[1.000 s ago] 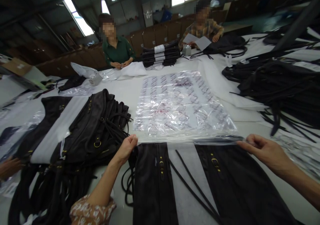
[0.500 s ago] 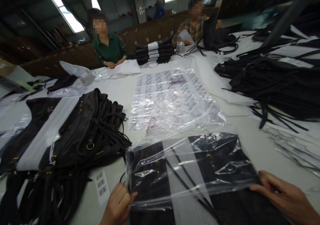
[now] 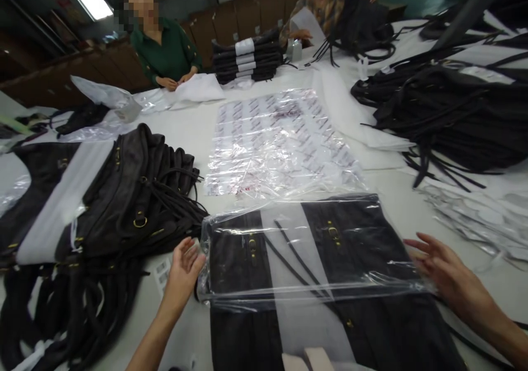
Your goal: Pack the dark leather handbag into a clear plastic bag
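First clerk: Item one, your left hand (image 3: 185, 269): fingers half open, loosely curled, thumb apart, nothing plainly pinched. Where did the clear plastic sleeve (image 3: 289, 293) lie from it?

Second clerk: To the right of those fingers, its left edge at the thumb; whether they touched, you could not tell.

First clerk: Item two, your right hand (image 3: 447, 274): fingers spread and open, no hold seen. The sleeve from there?

Second clerk: To the left, its right edge at the fingertips, contact again unclear. Neither hand was plainly the nearer; the sleeve lay between both. Its visible long axis ran left to right, from one hand to the other.

First clerk: Which way did it point?

Second clerk: Its loose hem crossed the dark bag (image 3: 243, 332) on your side, so its mouth, as judged, faced you. The bag lay flat on the worktop (image 3: 396, 186), far part under plastic, near part bare. Its pale strip (image 3: 307, 327) ran away from you, leaning slightly left at the far end. The bag's near end was out of view, so its full long axis went unrecorded.

First clerk: Adjoining stock?

Second clerk: Printed plastic (image 3: 268, 140) just beyond the sleeve; stacked dark bags (image 3: 119, 200) on your left
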Demonstrator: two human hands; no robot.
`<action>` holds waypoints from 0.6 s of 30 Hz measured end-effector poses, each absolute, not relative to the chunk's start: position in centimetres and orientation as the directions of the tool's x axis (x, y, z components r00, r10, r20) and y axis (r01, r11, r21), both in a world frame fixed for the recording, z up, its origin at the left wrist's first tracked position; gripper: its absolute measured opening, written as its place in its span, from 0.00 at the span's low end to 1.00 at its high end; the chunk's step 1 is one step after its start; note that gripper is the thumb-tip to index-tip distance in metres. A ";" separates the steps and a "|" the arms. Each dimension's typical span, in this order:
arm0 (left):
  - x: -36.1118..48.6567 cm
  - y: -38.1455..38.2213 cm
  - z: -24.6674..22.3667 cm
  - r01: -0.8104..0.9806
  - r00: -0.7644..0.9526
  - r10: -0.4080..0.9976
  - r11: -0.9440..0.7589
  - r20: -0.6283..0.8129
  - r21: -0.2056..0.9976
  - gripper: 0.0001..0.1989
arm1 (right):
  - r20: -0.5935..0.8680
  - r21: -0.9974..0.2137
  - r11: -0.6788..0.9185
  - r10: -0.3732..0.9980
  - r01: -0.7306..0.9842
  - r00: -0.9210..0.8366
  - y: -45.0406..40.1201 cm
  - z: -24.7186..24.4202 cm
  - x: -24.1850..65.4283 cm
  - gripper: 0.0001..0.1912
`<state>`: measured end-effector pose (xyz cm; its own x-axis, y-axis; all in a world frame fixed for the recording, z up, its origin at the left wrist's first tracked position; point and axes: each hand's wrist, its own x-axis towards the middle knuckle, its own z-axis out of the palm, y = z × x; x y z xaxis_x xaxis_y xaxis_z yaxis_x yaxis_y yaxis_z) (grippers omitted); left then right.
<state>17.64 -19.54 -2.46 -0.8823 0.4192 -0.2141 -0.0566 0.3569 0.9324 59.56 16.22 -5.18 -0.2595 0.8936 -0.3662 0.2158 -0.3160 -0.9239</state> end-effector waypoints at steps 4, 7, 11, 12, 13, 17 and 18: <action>16.2 -16.1 -1.6 -0.294 -0.730 0.551 0.279 -0.403 0.914 0.44 | -0.475 -0.879 -0.475 0.860 0.050 -0.188 18.5 -4.3 55.0 0.16; 15.4 -14.9 -1.2 -0.440 -0.575 0.681 0.210 -0.453 0.873 0.38 | -0.555 -0.832 -0.526 0.798 0.176 -0.236 19.6 -3.4 52.1 0.13; 15.0 -15.1 -1.9 -0.604 -0.450 0.701 0.217 -0.553 0.767 0.29 | -0.661 -0.750 -0.601 0.697 0.277 -0.276 19.9 -2.0 49.9 0.21; 15.1 -15.2 -2.2 -0.632 -0.424 0.690 0.238 -0.586 0.737 0.29 | -0.649 -0.760 -0.602 0.696 0.244 -0.306 19.7 -1.6 49.6 0.21; 15.2 -15.3 -2.5 -0.650 -0.401 0.681 0.260 -0.612 0.715 0.28 | -0.621 -0.781 -0.591 0.705 0.201 -0.343 19.5 -1.2 49.3 0.21; 15.2 -15.5 -3.3 -0.592 -0.405 0.674 0.322 -0.618 0.739 0.30 | -0.554 -0.824 -0.539 0.696 0.178 -0.457 18.6 -0.2 49.1 0.24; 14.9 -15.6 -3.5 -0.543 -0.444 0.670 0.327 -0.595 0.773 0.31 | -0.528 -0.843 -0.501 0.708 0.194 -0.469 18.5 -0.3 49.2 0.27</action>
